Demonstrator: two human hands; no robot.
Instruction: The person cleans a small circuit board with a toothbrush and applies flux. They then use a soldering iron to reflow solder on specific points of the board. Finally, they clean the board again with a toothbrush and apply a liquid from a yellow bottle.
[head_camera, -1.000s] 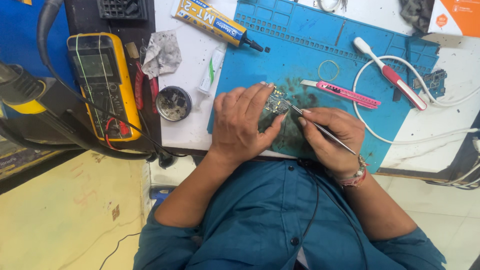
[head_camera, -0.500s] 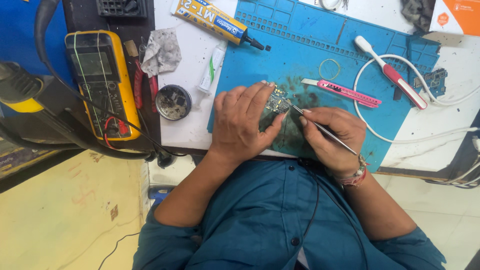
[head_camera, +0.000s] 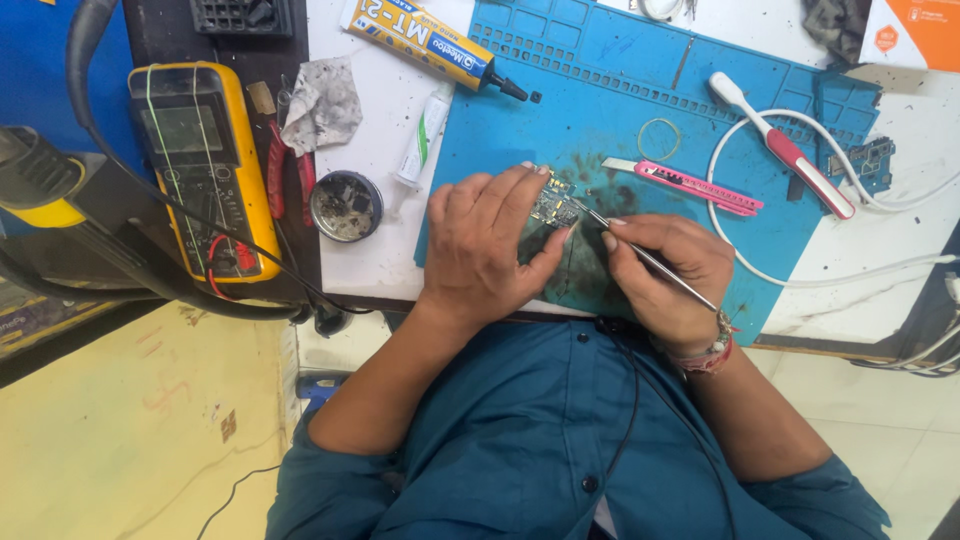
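My left hand presses down on a small green circuit board that lies on the blue work mat; most of the board is hidden under the fingers. My right hand grips thin metal tweezers like a pen. Their tip touches the board's right edge, just beside my left fingertips.
A pink utility knife, a rubber band and a white-and-red tool with a white cable lie on the mat. A glue tube, a small white tube, a round tin, a crumpled cloth and a yellow multimeter sit to the left.
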